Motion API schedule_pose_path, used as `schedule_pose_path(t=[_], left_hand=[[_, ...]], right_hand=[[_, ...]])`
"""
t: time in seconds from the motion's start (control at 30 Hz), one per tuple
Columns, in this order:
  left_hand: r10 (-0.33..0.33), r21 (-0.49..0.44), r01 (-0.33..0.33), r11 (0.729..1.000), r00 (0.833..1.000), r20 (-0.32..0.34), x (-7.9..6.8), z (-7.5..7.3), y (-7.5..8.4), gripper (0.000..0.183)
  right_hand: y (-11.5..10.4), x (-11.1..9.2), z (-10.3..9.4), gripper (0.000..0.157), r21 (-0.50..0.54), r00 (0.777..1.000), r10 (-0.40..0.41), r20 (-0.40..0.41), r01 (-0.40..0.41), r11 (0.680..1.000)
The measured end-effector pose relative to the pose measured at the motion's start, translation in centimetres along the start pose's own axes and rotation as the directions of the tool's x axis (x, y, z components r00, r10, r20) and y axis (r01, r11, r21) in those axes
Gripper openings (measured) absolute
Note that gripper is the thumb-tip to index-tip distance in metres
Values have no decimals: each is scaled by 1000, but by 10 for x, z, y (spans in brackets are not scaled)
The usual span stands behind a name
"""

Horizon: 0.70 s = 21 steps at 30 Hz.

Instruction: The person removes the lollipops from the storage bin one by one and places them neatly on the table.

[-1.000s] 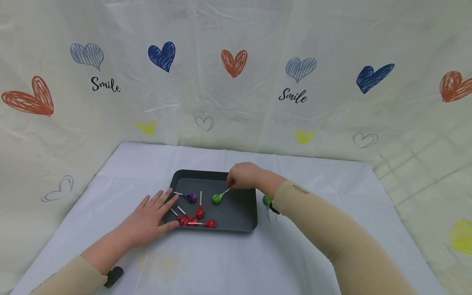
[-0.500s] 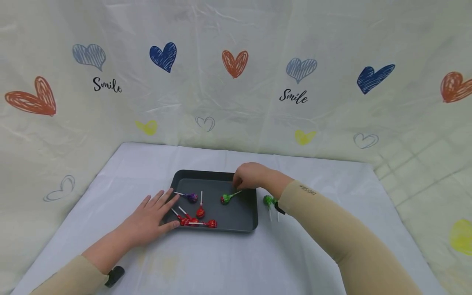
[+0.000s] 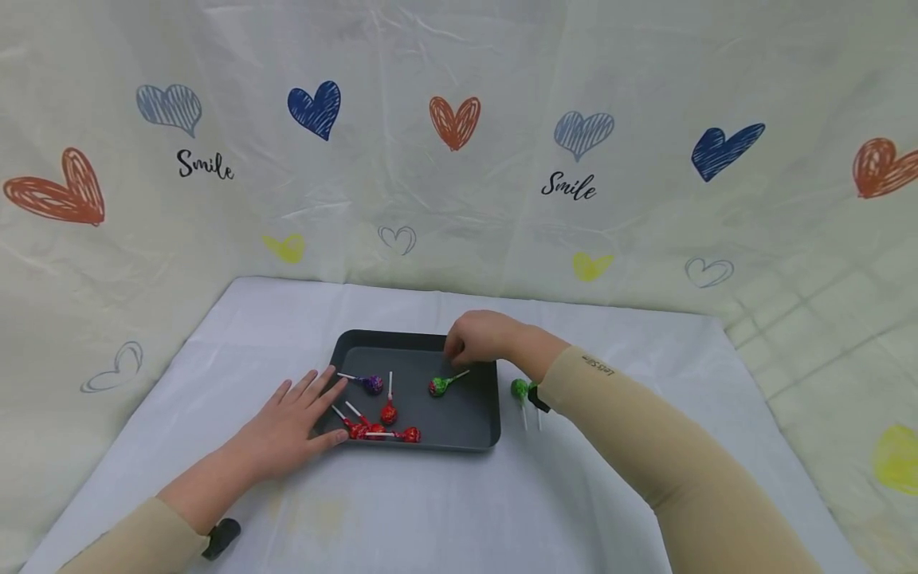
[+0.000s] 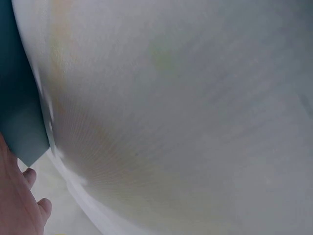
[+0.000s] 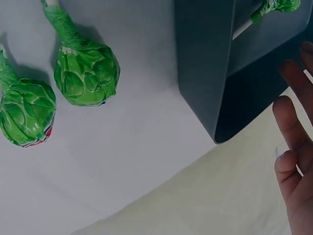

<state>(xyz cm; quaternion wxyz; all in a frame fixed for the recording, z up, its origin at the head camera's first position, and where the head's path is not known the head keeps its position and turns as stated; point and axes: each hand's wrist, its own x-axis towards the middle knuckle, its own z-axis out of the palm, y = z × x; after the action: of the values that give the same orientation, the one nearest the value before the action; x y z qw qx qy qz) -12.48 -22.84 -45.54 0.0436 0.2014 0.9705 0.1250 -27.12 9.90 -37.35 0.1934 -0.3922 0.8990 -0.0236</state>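
Note:
My left hand (image 3: 283, 434) rests with spread, straight fingers on the left rim of a dark grey tray (image 3: 455, 422). Over the tray's back right corner hovers my right hand (image 3: 482, 336); in the right wrist view its fingers (image 5: 288, 120) are loosely bent with nothing between them. Just below that hand, a green lollipop (image 3: 438, 387) lies in the tray, its stick pointing right. A purple lollipop (image 3: 373, 385) and several red lollipops (image 3: 389, 413) lie in the tray's left half, near my left fingertips. The left wrist view catches only part of the left hand (image 4: 19, 200).
Two more green lollipops (image 5: 88, 73) lie on the white cloth (image 3: 574, 494) just right of the tray, partly behind the right wrist in the head view. A white backdrop (image 3: 502, 48) with printed hearts stands behind the table.
My right hand has let go of the green lollipop's stick and risen slightly off it. The lollipop now lies a little further right in the tray. My left hand has stayed put.

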Motion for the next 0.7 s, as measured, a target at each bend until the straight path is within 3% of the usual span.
schedule_pose_path(t=[0.7], left_hand=[[-14, 24, 14, 1000, 1000, -2, 1, -1, 1, 91]], right_hand=[[-25, 14, 18, 29, -16, 993, -29, 114, 31, 999]])
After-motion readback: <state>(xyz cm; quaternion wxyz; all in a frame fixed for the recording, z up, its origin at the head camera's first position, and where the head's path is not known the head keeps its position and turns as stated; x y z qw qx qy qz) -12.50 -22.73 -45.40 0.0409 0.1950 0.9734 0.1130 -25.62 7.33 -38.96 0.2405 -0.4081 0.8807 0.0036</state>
